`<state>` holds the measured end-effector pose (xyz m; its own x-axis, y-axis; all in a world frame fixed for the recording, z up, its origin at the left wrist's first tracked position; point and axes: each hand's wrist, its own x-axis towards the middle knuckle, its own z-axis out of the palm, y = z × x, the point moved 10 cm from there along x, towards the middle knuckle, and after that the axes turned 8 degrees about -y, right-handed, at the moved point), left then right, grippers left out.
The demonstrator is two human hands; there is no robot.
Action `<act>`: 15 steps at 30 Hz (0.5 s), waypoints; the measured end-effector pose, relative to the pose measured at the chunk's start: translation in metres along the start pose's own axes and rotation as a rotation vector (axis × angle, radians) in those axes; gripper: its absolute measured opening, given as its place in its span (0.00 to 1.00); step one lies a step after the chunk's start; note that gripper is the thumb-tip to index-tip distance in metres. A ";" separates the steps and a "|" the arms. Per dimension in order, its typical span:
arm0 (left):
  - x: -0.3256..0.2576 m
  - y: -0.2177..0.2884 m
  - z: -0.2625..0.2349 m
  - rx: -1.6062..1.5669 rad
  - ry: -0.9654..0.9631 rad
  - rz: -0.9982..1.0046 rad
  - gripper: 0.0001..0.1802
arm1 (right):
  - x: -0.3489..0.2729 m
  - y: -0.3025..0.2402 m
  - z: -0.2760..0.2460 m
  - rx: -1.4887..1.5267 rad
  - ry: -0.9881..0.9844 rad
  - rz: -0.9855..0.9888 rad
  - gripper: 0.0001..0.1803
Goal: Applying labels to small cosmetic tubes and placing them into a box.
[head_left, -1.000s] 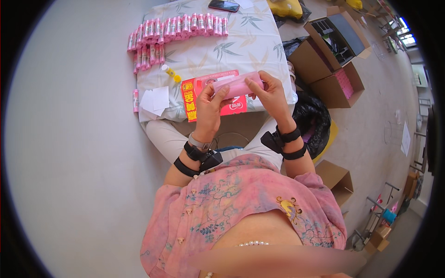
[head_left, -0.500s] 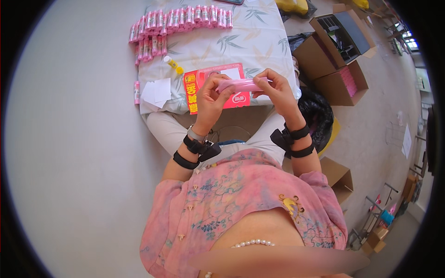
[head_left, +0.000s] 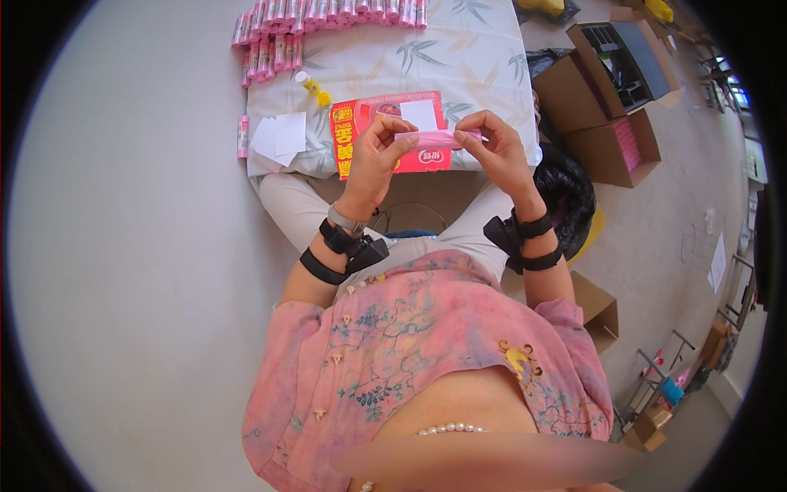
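My left hand [head_left: 379, 154] and my right hand [head_left: 494, 150] hold a small pink packet [head_left: 434, 137] between them, each pinching one end with fingertips. The packet hangs level above a flat red printed box [head_left: 361, 135] that lies near the front edge of a low table with a leaf-patterned cloth [head_left: 459, 66]. Black straps wrap both my wrists. A white slip [head_left: 419, 113] lies on the red box.
Rows of several pink packets [head_left: 328, 20] line the table's far edge and left side. White paper squares [head_left: 279, 135] and a small yellow-capped bottle [head_left: 311, 86] lie at the left. Open cardboard boxes [head_left: 611, 107] stand on the floor at the right, a black bag [head_left: 566, 193] beside them.
The packet has been turned and stretched out level between both hands. My hands have spread slightly apart, and the view has shifted so the table sits higher in the picture.
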<state>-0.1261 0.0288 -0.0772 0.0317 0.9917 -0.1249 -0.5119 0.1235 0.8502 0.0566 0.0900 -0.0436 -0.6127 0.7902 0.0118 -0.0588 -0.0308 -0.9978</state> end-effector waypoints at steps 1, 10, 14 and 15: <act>0.000 0.001 0.001 0.034 -0.029 0.007 0.12 | 0.000 0.006 0.000 -0.024 -0.026 0.041 0.09; 0.011 -0.026 -0.015 0.432 -0.292 -0.112 0.19 | 0.004 0.059 0.001 -0.243 -0.223 0.293 0.16; 0.020 -0.046 -0.031 0.581 -0.325 -0.170 0.19 | 0.013 0.090 -0.001 -0.441 -0.257 0.248 0.15; 0.023 -0.053 -0.037 0.644 -0.345 -0.176 0.19 | 0.017 0.100 0.000 -0.486 -0.267 0.236 0.15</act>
<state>-0.1298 0.0436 -0.1441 0.3885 0.8974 -0.2091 0.1261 0.1730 0.9768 0.0407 0.1002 -0.1430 -0.7456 0.6136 -0.2601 0.4312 0.1466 -0.8903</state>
